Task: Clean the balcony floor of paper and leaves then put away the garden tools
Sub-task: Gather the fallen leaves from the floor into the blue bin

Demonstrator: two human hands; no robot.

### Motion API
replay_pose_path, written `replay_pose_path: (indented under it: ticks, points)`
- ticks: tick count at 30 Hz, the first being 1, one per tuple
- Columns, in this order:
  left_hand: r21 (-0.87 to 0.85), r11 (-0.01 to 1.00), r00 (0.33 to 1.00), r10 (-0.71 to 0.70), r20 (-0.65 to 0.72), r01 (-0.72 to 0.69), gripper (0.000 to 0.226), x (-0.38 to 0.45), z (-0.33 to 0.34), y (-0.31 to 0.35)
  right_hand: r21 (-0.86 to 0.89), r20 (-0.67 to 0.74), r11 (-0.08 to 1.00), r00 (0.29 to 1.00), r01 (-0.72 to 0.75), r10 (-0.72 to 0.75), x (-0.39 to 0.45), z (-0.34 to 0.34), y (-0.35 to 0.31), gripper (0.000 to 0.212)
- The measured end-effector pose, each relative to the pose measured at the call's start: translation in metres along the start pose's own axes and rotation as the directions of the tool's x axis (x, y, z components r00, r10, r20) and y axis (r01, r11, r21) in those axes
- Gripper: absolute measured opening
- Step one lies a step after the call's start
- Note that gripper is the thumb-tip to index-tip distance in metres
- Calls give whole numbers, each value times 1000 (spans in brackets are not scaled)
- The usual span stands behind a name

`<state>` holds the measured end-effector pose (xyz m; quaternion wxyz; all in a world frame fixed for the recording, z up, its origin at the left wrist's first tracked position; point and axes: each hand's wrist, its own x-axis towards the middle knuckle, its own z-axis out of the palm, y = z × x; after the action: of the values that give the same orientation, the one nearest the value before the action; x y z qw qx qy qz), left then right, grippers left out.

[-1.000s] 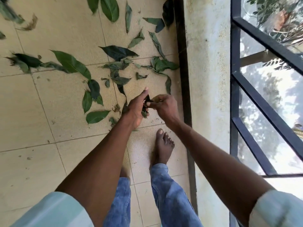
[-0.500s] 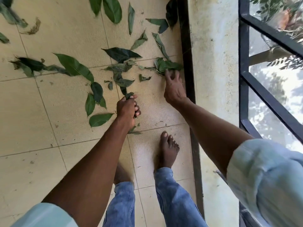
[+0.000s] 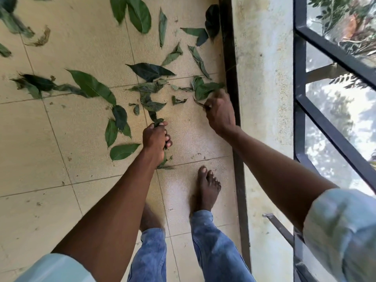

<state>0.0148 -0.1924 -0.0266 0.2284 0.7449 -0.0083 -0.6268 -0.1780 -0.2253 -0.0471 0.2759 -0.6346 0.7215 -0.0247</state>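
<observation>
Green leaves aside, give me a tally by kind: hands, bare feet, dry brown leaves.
Hands: 2 (left hand, right hand)
Bare feet: 2 (one in plain view, one mostly hidden behind the left arm)
Brown leaf: 1
Total: 5

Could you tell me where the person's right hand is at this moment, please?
In the head view, the right hand is on the right of the floor, beside the dark strip, grasping the crumpled green leaves.

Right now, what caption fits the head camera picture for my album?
Left hand grips leaves while right hand grabs more off the floor.
</observation>
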Motion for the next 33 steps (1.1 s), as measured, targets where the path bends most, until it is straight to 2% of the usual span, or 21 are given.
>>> replay_pose_path:
  ticks: [5,8,13,17,19,22,25,28,31,33]
  points:
    - [-37,999,1000,-9,29,10,17,1,4,2,-65,143,995,986,-82,90,48,21,12,31]
    - [-71,997,999,-10,30,12,18,2,1,2,-162,120,987,993,15,5,31,41,12,30]
    - [-72,997,1000,-22,-3,21,17,-1,-8,1,-146,158,974,976,175,-152,-32,55,13,33]
    - [-75,997,999,-28,-34,25,16,-4,-14,5,140,120,990,992,18,-35,-39,41,-2,26]
    - [-97,995,998,-36,-48,31,16,-4,-16,7,183,98,983,995,-3,-15,-22,31,-13,23]
    - [-111,993,998,-39,-48,33,17,-3,-16,8,66,80,996,995,59,-64,16,19,-25,18]
    - [-114,993,998,-43,-42,38,19,-2,-18,8,-121,218,975,963,185,-156,50,20,-21,18]
    - [-122,992,997,-48,-53,41,20,0,-22,7,-123,292,966,938,230,-186,53,34,-10,26]
    - [-128,990,997,-57,-44,51,15,0,-27,2,-155,235,969,960,192,-153,16,42,-10,31]
    - [-134,989,998,-57,-7,55,13,-2,-30,-3,-153,242,961,952,229,-188,-16,44,-8,28]
